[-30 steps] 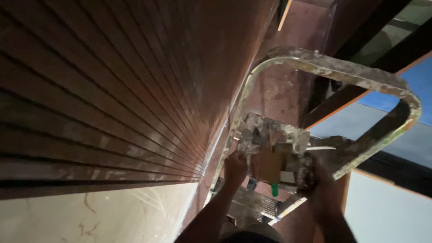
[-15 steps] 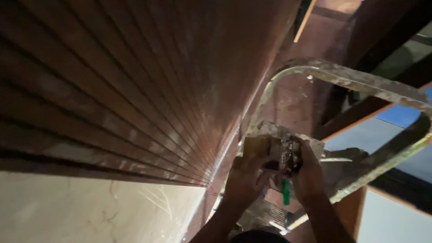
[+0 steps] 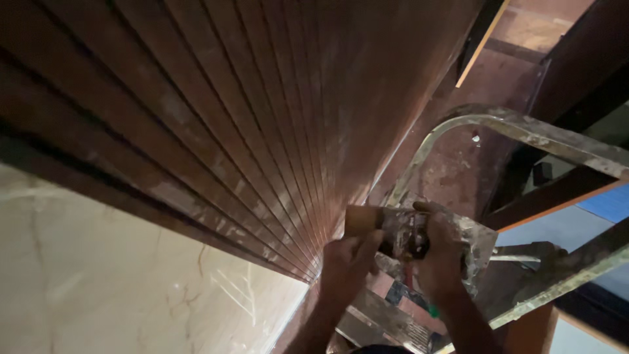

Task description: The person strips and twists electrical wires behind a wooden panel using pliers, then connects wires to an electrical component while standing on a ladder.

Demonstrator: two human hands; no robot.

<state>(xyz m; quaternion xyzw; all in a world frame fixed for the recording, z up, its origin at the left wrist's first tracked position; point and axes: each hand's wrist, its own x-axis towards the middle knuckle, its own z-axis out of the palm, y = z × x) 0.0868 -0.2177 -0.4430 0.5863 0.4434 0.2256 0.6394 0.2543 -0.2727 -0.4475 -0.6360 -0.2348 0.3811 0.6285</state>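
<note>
Two hands: left hand (image 3: 346, 259), right hand (image 3: 440, 252); one scraper (image 3: 367, 221); one ladder (image 3: 524, 131); one slatted panel (image 3: 216, 131).

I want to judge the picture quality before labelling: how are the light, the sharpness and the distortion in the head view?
Head view: dim, warm light; the brown ribbed wall panel streaks toward the edges, wide-angle stretched; left hand and right hand are shadowed and slightly soft; the paint-spattered metal ladder rail catches brighter light.

I see no packages, labels, signs or screens from here. My view takes in only bare surfaces, and nothing I can make out carries a wrapper, a sticker or a display, near or far, left or right.
</note>
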